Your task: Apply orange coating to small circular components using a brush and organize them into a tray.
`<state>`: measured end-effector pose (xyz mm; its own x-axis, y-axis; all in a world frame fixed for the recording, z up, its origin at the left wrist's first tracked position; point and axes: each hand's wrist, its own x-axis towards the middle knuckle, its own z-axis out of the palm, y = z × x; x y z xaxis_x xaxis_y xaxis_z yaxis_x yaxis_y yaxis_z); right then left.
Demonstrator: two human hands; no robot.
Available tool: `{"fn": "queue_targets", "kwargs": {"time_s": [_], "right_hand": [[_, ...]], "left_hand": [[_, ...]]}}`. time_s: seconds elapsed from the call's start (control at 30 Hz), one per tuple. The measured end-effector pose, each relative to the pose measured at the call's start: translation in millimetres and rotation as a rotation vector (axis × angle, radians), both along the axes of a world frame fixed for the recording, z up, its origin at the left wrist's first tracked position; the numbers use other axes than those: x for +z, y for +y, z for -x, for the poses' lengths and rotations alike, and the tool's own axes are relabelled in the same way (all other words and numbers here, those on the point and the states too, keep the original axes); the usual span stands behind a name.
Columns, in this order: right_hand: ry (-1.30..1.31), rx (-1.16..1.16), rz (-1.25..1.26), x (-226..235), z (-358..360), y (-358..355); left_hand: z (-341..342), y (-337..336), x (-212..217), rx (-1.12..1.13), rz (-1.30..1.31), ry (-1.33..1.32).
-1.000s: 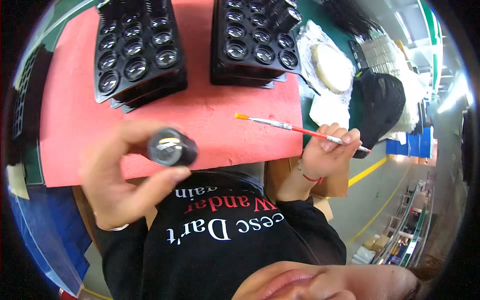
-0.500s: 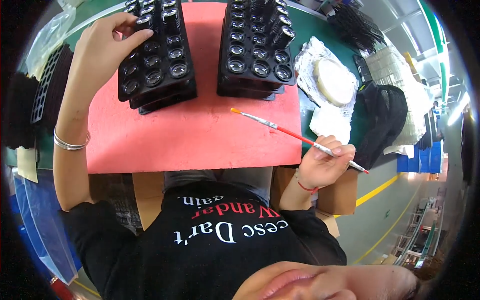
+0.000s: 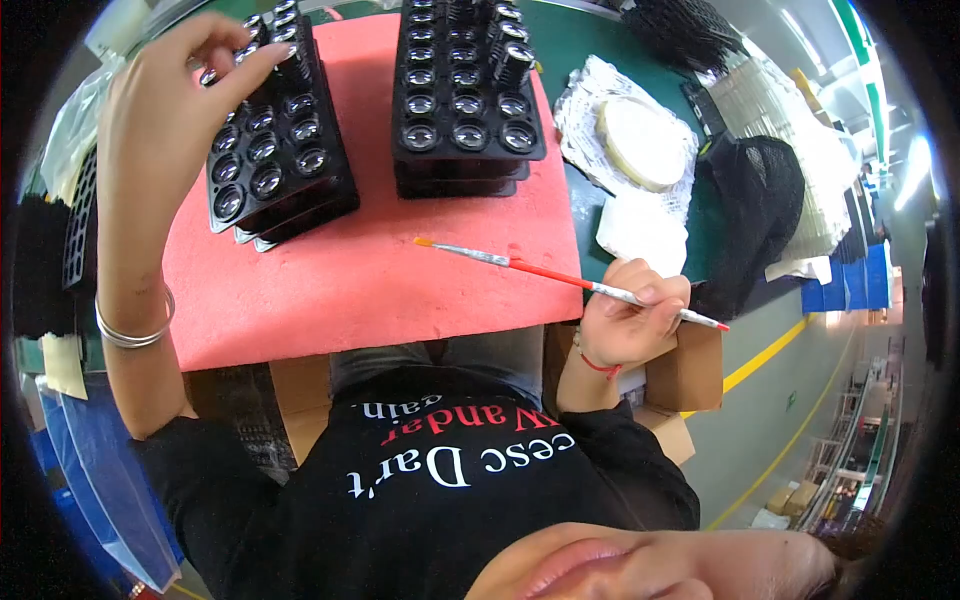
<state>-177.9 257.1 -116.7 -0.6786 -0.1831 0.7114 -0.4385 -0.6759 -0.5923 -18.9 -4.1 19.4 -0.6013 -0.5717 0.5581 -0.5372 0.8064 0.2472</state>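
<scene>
My left hand (image 3: 165,110) is over the left black tray (image 3: 285,205), beside short black cylinders with glassy, lens-like tops. Its thumb and curled fingers are apart, and I see nothing gripped between them. Round lens-like pieces (image 3: 262,147) sit in the tray's pockets, and a few black cylinders (image 3: 292,68) stand taller. A second black tray (image 3: 470,155), filled alike, lies to its right. My right hand (image 3: 625,320) is closed around a thin paintbrush (image 3: 545,272) with a red and silvery handle. The brush's orange tip points left, above the pink board (image 3: 400,290).
Right of the board, a round pale dish (image 3: 650,145) sits on crumpled white wrapping, with a folded white cloth (image 3: 642,235) below it. Black mesh fabric (image 3: 765,200) lies farther right. Stacked black trays (image 3: 80,220) are at the left edge, and a cardboard box (image 3: 685,370) stands below right.
My left hand has shifted left and slightly up, with its fingers now off the cylinder they were touching. The whole scene sits a little farther left; the brush stays in my right hand.
</scene>
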Motion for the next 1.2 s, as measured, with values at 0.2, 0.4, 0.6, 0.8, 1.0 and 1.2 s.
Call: {"fn": "queue_targets", "kwargs": {"time_s": [0.2,0.4,0.6,0.8,1.0,1.2], "right_hand": [[0.042,0.026,0.020,-3,1,0],[0.024,0.031,0.070,-6,1,1],[0.024,0.069,0.042,-5,3,5],[-0.163,0.028,0.313,-3,24,25],[0.061,-0.793,0.042,19,84,80],[0.228,-0.826,-0.246,32,102,66]], "left_hand": [[73,32,30,-0.355,0.153,-0.100],[133,10,21,-0.199,-0.050,-0.438],[154,-25,-9,-0.194,0.086,-0.364],[85,9,14,-0.447,-0.039,-0.071],[32,108,-14,-0.698,0.000,-0.107],[-20,118,-78,-0.539,-0.305,-0.097]]}}
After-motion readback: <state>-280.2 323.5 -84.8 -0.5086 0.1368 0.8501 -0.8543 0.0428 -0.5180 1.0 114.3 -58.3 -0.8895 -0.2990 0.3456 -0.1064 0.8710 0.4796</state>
